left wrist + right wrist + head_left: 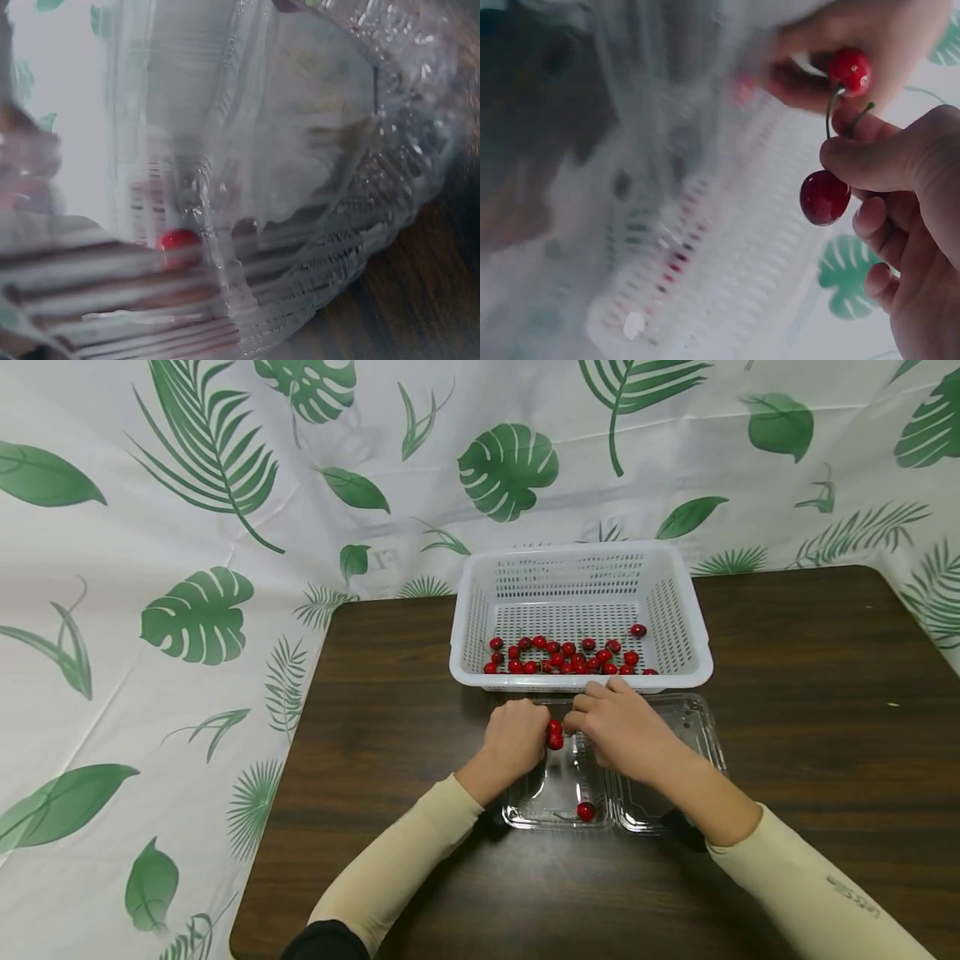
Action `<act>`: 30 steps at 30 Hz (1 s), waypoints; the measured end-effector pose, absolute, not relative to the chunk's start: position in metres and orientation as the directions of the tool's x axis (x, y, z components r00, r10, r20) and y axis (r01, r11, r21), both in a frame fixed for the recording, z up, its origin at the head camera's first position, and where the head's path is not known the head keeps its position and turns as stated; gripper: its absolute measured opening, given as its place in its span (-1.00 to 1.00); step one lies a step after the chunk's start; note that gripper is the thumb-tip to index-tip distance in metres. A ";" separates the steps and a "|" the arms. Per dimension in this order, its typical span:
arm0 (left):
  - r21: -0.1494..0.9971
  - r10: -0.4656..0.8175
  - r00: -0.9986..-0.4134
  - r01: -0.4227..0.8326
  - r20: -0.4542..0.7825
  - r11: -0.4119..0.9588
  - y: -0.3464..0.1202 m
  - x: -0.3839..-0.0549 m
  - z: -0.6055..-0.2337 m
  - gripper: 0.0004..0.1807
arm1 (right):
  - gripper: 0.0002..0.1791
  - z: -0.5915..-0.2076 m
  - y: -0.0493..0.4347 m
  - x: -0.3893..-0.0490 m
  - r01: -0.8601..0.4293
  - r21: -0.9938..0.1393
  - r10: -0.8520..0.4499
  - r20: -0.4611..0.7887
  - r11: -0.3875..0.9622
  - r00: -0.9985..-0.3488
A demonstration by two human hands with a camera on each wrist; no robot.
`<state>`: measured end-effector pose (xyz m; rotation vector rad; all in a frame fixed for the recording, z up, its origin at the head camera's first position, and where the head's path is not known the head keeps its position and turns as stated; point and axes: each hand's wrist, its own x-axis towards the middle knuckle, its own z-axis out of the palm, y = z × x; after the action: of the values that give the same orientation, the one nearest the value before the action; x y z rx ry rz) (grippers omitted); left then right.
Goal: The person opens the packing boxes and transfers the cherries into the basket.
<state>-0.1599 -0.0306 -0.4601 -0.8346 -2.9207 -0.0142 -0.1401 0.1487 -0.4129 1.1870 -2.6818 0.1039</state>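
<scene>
In the head view my right hand [626,727] is over the clear plastic clamshell box [517,814], near the white basket. The right wrist view has its thumb and forefinger pinching green cherry stems, with one red cherry [825,197] beside the thumb and another cherry [850,71] above it. My left hand [517,735] faces it with curled fingers, right beside these cherries; I cannot tell what its fingers hold. A single cherry [586,811] lies in the near part of the box. Through blurred clear plastic, the left wrist view shows a red cherry [180,247].
Behind the hands stands a white perforated basket [581,681] with many cherries along its near side. The box's other half [701,727] lies spread to the right on the dark wooden table [810,693]. A leaf-patterned white sheet [420,460] hangs behind.
</scene>
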 end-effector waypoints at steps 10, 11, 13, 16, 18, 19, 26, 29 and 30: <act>0.014 0.530 -0.839 0.536 0.120 0.844 -0.035 -0.158 -0.462 -0.84 | -0.79 -0.374 0.170 -0.157 -0.697 -0.048 -0.628 0.393 0.715 -0.672; 0.020 0.532 -0.838 0.538 0.119 0.843 -0.035 -0.158 -0.462 -0.83 | -0.80 -0.372 0.172 -0.160 -0.691 -0.048 -0.619 0.403 0.721 -0.674; 0.027 0.537 -0.835 0.543 0.121 0.839 -0.035 -0.158 -0.462 -0.79 | -0.78 -0.371 0.176 -0.166 -0.677 -0.048 -0.600 0.420 0.735 -0.681; 0.035 0.545 -0.828 0.553 0.132 0.832 -0.036 -0.157 -0.461 -0.72 | -0.74 -0.372 0.182 -0.177 -0.652 -0.045 -0.571 0.439 0.757 -0.694; 0.039 0.550 -0.823 0.560 0.142 0.827 -0.036 -0.156 -0.460 -0.69 | -0.72 -0.376 0.186 -0.185 -0.626 -0.038 -0.550 0.439 0.779 -0.710; 0.043 0.553 -0.820 0.563 0.147 0.825 -0.036 -0.155 -0.459 -0.68 | -0.71 -0.378 0.188 -0.188 -0.611 -0.037 -0.536 0.438 0.791 -0.721; 0.051 0.563 -0.810 0.577 0.168 0.815 -0.035 -0.153 -0.458 -0.66 | -0.71 -0.396 0.198 -0.205 -0.516 -0.026 -0.469 0.378 0.856 -0.798; 0.049 0.562 -0.809 0.577 0.171 0.815 -0.035 -0.153 -0.458 -0.68 | -0.72 -0.399 0.199 -0.208 -0.506 -0.021 -0.468 0.346 0.862 -0.813; 0.050 0.563 -0.808 0.578 0.173 0.815 -0.035 -0.152 -0.459 -0.68 | -0.73 -0.400 0.199 -0.208 -0.505 -0.021 -0.468 0.343 0.863 -0.814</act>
<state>-0.1524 -0.0353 -0.4586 -0.9005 -2.8483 -0.1502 -0.2080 0.1988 -0.4004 0.7291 -2.7086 0.1581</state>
